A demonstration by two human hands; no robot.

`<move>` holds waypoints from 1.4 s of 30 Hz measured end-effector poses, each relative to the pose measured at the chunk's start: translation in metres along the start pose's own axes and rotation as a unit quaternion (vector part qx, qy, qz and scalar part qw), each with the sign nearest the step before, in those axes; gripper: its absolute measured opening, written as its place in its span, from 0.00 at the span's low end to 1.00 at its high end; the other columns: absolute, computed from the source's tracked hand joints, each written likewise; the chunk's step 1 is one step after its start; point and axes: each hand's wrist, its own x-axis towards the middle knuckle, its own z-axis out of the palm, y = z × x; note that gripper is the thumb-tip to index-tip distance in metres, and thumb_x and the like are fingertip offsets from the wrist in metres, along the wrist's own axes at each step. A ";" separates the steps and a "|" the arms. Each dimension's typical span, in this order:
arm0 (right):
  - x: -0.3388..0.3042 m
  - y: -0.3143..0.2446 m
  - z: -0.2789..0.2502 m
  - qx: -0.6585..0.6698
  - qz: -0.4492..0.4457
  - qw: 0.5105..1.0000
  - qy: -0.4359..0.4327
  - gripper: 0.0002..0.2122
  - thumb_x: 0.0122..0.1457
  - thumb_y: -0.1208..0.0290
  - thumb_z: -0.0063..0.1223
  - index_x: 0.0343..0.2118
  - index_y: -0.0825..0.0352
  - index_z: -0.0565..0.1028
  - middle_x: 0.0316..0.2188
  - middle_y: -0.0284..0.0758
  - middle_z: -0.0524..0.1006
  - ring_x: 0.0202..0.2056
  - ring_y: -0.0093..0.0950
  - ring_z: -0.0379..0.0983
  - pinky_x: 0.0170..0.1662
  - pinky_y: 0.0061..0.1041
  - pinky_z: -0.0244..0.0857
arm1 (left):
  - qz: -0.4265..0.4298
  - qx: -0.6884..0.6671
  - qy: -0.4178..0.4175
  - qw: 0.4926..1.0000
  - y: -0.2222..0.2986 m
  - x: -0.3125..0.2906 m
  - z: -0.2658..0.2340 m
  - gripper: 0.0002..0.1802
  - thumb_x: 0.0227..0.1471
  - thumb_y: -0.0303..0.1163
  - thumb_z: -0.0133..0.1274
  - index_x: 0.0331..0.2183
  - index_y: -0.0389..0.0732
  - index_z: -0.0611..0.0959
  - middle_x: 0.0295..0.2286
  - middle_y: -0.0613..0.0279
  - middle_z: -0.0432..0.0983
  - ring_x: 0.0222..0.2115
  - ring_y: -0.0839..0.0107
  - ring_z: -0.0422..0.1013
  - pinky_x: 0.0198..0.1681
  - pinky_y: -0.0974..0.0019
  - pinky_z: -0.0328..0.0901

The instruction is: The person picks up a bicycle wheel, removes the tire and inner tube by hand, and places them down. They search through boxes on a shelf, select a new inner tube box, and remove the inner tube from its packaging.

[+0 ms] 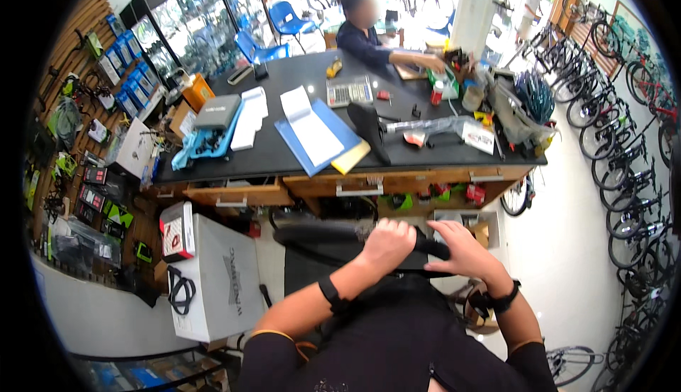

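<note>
A black bicycle tire (319, 234), squeezed into a long narrow loop, stretches across in front of my chest. My left hand (391, 245) is closed round it, knuckles up. At its right end, my right hand (462, 250) has the tire between thumb and fingers, the thumb on the near side. The tire's left end is blurred, and its lower strand partly merges with the dark surface beneath. Beyond it, a black bicycle saddle (367, 131) lies on the dark counter (269, 157), beside a blue folder (289, 137) with white paper.
On the counter are a calculator (349, 93), a grey case (218, 113) and a bicycle helmet (533, 97). A person (362, 34) sits behind it. One drawer (241, 192) stands partly out. A large white box (223, 278) is at my left; bicycles (624, 186) line the right wall.
</note>
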 end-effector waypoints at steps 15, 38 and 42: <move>0.047 -0.039 0.038 0.204 0.009 0.979 0.006 0.29 0.52 0.72 0.63 0.58 0.59 0.67 0.38 0.44 0.79 0.40 0.43 0.77 0.43 0.36 0.70 | -0.419 -0.332 0.254 0.806 -0.048 -0.105 -0.048 0.56 0.40 0.30 0.70 0.62 0.37 0.52 0.60 0.44 0.49 0.60 0.51 0.55 0.63 0.54 0.54; 0.041 -0.035 0.027 0.078 0.030 0.995 0.050 0.27 0.52 0.67 0.63 0.56 0.58 0.69 0.36 0.45 0.79 0.39 0.47 0.76 0.42 0.42 0.69 | -0.363 -0.168 0.179 0.899 -0.041 -0.049 -0.051 0.29 0.43 0.27 0.56 0.49 0.26 0.70 0.40 0.38 0.72 0.38 0.43 0.73 0.42 0.49 0.68; 0.032 -0.034 0.039 0.087 0.024 0.995 0.050 0.26 0.52 0.68 0.63 0.55 0.60 0.68 0.35 0.46 0.79 0.38 0.48 0.76 0.41 0.42 0.69 | -0.405 -0.161 0.123 0.892 -0.049 -0.040 -0.047 0.23 0.44 0.24 0.53 0.44 0.29 0.70 0.38 0.39 0.71 0.38 0.40 0.71 0.42 0.48 0.67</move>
